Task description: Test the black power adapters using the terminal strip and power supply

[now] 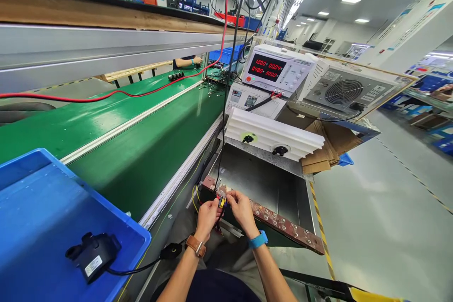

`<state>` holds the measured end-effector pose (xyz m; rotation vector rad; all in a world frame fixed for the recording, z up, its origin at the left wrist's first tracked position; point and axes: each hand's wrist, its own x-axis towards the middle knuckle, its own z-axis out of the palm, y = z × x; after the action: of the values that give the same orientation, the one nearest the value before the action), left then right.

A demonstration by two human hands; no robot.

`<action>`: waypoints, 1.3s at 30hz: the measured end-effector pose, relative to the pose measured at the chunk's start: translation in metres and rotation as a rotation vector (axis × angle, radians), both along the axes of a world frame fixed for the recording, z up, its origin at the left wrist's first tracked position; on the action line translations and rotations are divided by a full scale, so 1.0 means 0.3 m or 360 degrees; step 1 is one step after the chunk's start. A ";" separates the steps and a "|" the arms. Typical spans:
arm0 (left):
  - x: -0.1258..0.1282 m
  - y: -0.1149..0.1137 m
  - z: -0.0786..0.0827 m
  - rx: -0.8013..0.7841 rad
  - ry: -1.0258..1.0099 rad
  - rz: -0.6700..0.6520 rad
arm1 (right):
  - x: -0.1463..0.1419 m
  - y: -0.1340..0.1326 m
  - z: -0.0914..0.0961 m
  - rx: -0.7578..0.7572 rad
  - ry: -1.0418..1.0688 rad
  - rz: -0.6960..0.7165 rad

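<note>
In the blue plastic tote (53,217) lies a black connector (94,255) on its cable; the left hand (207,219) grips closed on a small yellow terminal (222,203); the right hand (243,211) pinches it too, just above a drilled copper busbar (286,226).

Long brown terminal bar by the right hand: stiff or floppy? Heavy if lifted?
The long brown terminal bar is probably stiff, since it runs straight with no visible sag. Its rows of metal fittings suggest it may be fairly heavy for its size. Its flat, bar-like shape makes rolling unlikely.
</note>
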<state>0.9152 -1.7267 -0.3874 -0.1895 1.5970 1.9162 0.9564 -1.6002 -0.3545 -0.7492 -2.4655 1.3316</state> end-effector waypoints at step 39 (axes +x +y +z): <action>0.011 0.045 -0.019 0.0145 -0.0011 -0.0050 | -0.101 0.038 0.169 0.0476 -0.0693 0.0536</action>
<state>0.9186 -1.7132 -0.3932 -0.1320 1.4960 1.9569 0.9260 -1.5888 -0.3037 -0.6200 -3.1598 0.9242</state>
